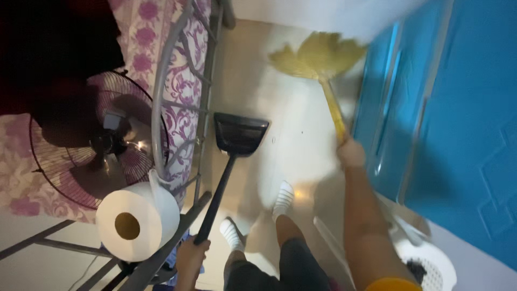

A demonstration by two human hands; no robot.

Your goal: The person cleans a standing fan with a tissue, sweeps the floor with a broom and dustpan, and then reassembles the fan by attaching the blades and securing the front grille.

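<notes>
Broom gripped near stick end by closed right hand; dustpan handle clasped by left hand. Both judged light, stiff-handled; bristles soft.

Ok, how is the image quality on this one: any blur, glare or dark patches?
Head view: the yellow straw broom in the right hand is smeared by motion blur; the black long-handled dustpan held by the left hand is sharper; the top left corner is nearly black; a small glare spot sits on the pale floor by the feet.
</notes>
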